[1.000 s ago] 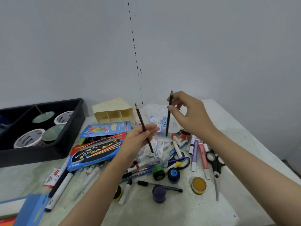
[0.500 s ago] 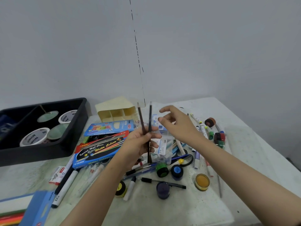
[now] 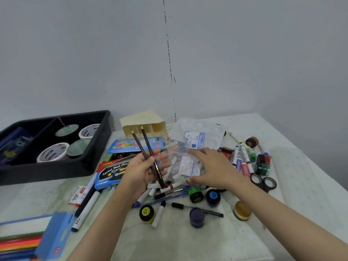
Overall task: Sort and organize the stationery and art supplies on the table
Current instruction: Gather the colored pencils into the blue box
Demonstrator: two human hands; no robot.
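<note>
My left hand (image 3: 144,170) grips two dark brown pencils (image 3: 145,146), tips pointing up and back, above the table's middle. My right hand (image 3: 212,168) lies flat with spread fingers on a clear plastic pen packet (image 3: 190,162) in the pile. Around it lie loose markers (image 3: 243,159), pens (image 3: 169,194), small paint pots (image 3: 212,196) and scissors (image 3: 263,182). A cream desk organizer (image 3: 148,120) lies on its side at the back.
A black tray (image 3: 56,170) with tape rolls sits at the left. Boxes of coloured pencils (image 3: 128,146) and water colours (image 3: 111,174) lie left of the pile. A blue pen pack (image 3: 54,238) and a whiteboard marker (image 3: 86,210) are near the front left. The table's right edge is close.
My right hand passed its pencil to my left hand, which now holds both. The right hand then dropped down onto the plastic packet. The view tilted slightly downward.
</note>
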